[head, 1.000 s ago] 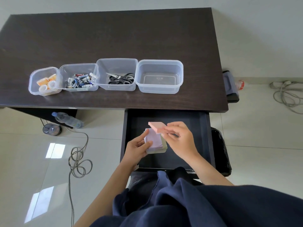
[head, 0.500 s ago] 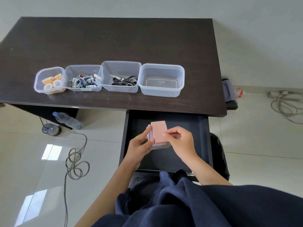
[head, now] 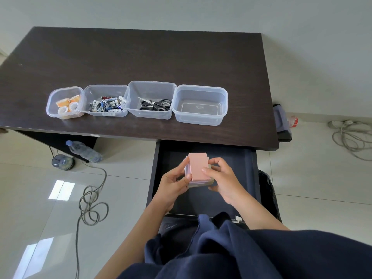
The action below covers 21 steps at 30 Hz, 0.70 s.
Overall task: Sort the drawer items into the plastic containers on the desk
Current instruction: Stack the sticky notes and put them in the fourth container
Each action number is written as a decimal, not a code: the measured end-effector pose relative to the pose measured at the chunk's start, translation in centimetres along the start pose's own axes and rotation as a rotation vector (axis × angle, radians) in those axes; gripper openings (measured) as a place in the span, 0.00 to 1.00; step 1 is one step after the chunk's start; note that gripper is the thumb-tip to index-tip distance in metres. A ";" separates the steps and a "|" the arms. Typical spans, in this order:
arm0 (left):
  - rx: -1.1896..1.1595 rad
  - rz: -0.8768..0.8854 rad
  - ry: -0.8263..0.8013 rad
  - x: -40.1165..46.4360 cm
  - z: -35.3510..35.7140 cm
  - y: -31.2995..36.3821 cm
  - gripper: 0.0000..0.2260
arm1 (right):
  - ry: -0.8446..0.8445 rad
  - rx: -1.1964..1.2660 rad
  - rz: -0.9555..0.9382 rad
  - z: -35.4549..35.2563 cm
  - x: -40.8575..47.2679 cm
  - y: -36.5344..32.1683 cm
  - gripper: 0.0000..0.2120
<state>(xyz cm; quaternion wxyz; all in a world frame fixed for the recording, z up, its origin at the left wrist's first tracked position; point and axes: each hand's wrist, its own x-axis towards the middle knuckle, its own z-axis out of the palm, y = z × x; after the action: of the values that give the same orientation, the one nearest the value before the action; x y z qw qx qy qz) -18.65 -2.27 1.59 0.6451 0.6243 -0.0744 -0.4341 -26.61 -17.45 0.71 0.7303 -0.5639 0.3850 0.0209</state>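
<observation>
1. Since a second ago, the pink pad (head: 198, 167) has settled flat atop the note stack (head: 200, 183).
2. Left hand (head: 174, 183) and right hand (head: 223, 181) both pinch that stack above the open drawer (head: 244, 168).
3. Rightmost container (head: 200, 104) on the bench (head: 141, 57) holds nothing.

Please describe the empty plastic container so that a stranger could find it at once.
On the dark desk, four clear containers stand in a row near the front edge. It is the rightmost one, beside the scissors container. It alone holds nothing.
</observation>
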 end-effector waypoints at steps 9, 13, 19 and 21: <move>-0.021 0.005 0.018 0.3 0.8 1.3 0.20 | 0.048 0.051 -0.067 0.6 -0.1 -0.6 0.09; -0.024 0.033 0.073 0.3 1.0 1.8 0.23 | 0.030 0.061 -0.099 0.8 -0.1 -1.2 0.14; -0.040 0.055 0.031 0.6 0.5 4.5 0.22 | -0.182 -0.009 -0.165 1.0 0.0 -3.9 0.25; -0.039 0.062 0.004 1.2 0.2 5.7 0.23 | -0.196 -0.050 -0.218 1.2 0.3 -5.3 0.23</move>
<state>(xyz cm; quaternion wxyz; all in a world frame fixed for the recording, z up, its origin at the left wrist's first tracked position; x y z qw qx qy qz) -15.40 -4.09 6.04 0.6705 0.6098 -0.0839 -0.4141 -23.27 -18.46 4.88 0.7479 -0.6158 0.2476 0.0060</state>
